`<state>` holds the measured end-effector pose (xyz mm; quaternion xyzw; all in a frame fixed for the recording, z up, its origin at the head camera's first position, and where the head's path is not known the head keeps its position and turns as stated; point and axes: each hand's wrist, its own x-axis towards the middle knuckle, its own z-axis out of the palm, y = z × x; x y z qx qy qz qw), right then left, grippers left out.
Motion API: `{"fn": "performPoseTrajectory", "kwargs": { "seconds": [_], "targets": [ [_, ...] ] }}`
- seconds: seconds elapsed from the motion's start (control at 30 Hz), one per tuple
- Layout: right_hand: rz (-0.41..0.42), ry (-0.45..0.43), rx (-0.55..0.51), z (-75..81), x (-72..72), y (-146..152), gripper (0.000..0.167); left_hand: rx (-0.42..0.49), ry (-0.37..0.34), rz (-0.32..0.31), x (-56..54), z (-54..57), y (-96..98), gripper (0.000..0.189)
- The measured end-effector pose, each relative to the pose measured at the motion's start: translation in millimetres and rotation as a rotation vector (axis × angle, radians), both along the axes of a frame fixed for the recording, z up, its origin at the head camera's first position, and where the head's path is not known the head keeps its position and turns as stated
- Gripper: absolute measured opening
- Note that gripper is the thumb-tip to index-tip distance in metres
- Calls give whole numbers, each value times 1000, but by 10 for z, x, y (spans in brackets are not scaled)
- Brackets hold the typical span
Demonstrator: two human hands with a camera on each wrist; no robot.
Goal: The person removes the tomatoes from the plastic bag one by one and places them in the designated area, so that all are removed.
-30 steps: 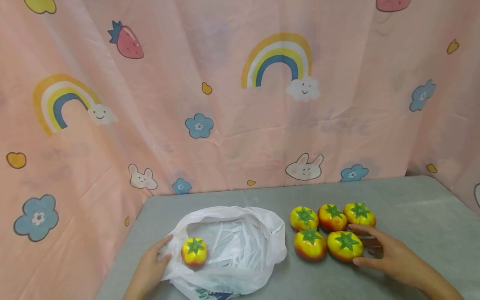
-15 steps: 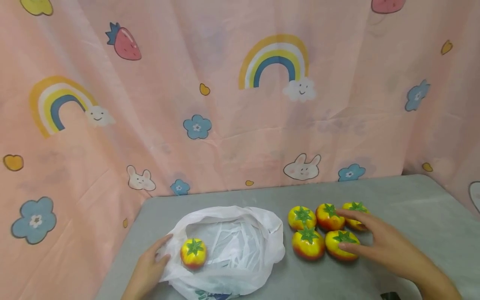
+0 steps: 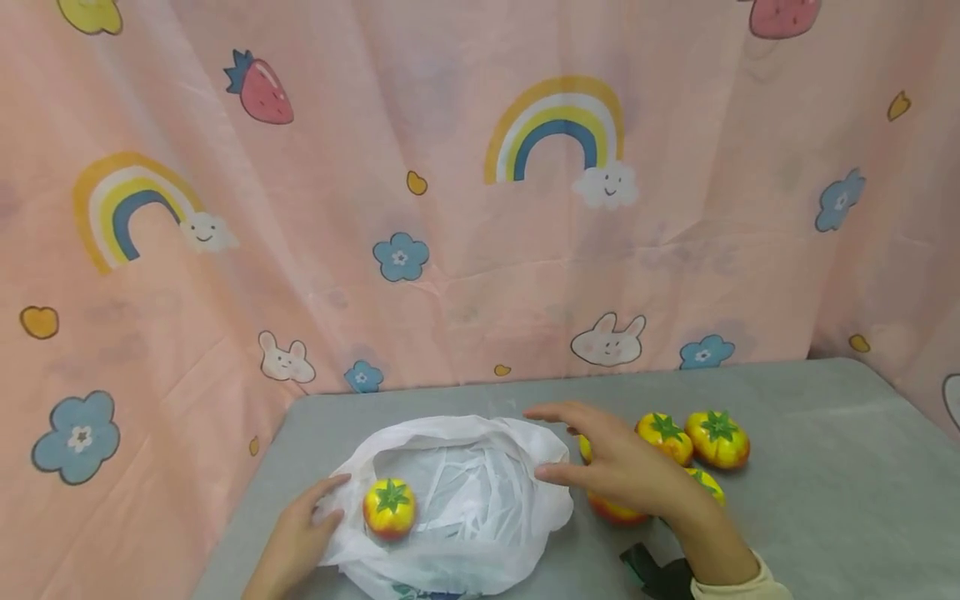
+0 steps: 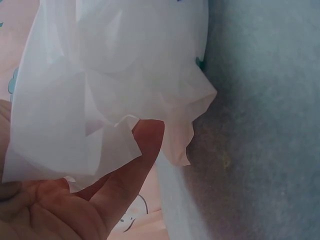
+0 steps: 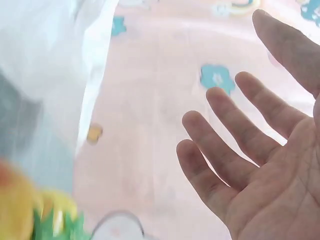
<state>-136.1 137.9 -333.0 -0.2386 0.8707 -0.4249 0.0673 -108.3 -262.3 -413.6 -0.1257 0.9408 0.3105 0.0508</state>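
Note:
A white plastic bag lies with its mouth wide toward me. Inside it, at the left, sits one yellow-and-red tomato with a green star-shaped top. My left hand holds the bag's left rim; in the left wrist view thin plastic covers part of the fingers. Over the bag's right edge hovers my right hand, fingers spread, holding nothing; the right wrist view shows its bare palm. Beneath and beyond it stand several more tomatoes, some partly hidden by the hand and forearm.
A grey table carries everything. Behind and at the left hangs a pink curtain printed with rainbows, flowers and rabbits. A dark object shows below my right wrist.
My right hand has moved left from beside the tomatoes, across them, to the bag's right edge. My left hand stays at the bag's left rim. The tomatoes have hardly moved.

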Motion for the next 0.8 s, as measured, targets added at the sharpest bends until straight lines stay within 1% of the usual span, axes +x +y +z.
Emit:
{"fn": "performPoseTrajectory", "kwargs": {
  "seconds": [0.13, 0.23, 0.3, 0.47, 0.7, 0.8],
  "targets": [
    [102, 14, -33, 24, -131, -259, 56, 4, 41, -30, 29, -2, -9, 47],
    [162, 35, -57, 43, -253, -438, 55, 11, 55, -38, 39, -2, -14, 47],
    [194, 45, -68, 35, -328, -545, 56, 16, 50, -32, 34, -3, -13, 47],
    [232, 32, -74, -38, -477, -771, 55, 20, -18, 12, -2, -12, 9, 49],
    [292, -23, -99, -184, -585, -968, 53, 11, 26, -29, 21, -28, -26, 48],
    [298, -49, -109, -251, -607, -1023, 51, 12, 19, -29, 18, -33, -25, 48]
  ]
}}
